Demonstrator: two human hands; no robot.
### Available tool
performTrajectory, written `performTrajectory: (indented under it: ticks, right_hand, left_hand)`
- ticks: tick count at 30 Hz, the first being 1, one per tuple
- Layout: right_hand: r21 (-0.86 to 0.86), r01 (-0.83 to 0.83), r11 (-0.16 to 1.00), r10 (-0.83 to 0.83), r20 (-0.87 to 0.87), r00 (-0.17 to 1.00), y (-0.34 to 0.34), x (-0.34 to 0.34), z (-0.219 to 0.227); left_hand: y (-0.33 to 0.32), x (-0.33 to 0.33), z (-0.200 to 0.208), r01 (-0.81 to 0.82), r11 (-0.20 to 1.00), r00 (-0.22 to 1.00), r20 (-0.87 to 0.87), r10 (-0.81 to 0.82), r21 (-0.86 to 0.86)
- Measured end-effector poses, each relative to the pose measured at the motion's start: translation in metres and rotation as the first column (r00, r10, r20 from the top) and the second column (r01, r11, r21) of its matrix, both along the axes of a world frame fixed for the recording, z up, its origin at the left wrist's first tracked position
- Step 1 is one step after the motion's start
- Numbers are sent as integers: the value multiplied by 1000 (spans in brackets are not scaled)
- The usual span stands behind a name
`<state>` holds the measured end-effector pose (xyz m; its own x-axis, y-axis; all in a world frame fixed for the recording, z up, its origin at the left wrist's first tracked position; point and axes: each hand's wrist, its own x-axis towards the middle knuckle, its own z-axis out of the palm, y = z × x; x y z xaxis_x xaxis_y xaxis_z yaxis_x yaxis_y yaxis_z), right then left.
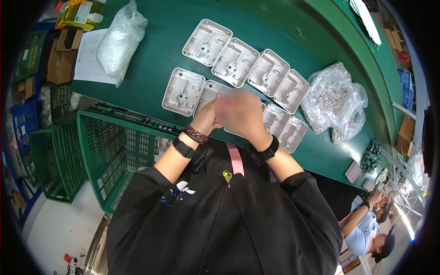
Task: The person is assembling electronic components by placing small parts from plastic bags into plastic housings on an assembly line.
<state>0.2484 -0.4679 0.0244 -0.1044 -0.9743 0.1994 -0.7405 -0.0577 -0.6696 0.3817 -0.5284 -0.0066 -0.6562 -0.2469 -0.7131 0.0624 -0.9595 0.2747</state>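
My left hand [209,114] and my right hand [247,113] are together above the near row of white plastic housings. A blur lies over the fingers, so I cannot make out what they hold, if anything. Beneath the hands a housing [208,95] is partly covered. Left of it stands another open housing [183,93], and two more, including this housing [293,134], lie to the right of my hands. The far row includes a housing [235,62] with ribs and a round boss inside.
A clear bag of small pale parts [333,98] lies right on the green table [160,27]. A stuffed plastic bag [121,43] rests on a paper sheet [87,59] at left. Green crates [107,156] stand near left. Another person [366,236] is at far right.
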Motion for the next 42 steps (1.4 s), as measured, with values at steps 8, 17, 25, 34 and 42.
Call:
performTrajectory:
  ticks: [8,17,25,34,42]
  right_hand:
    - [32,49,998,-55,194,979,-15,8,-14]
    - [70,-353,933,352,24,936,-58,-20,-30]
    - [113,-507,854,495,-474,728,-78,-17,-56]
    - [125,-476,870,467,-519,716,-73,-14,-61]
    - [165,-466,869,487,-448,750,-76,-11,-56]
  left_hand:
    - [-7,26,-3,103,974,991,-66,-119,-200]
    - [-21,42,-25,320,600,934,352,-69,-733]
    - [-21,41,-23,718,135,660,729,180,-683]
    - [-21,40,-34,727,87,659,728,189,-681]
    - [-22,41,-34,712,118,674,721,158,-692]
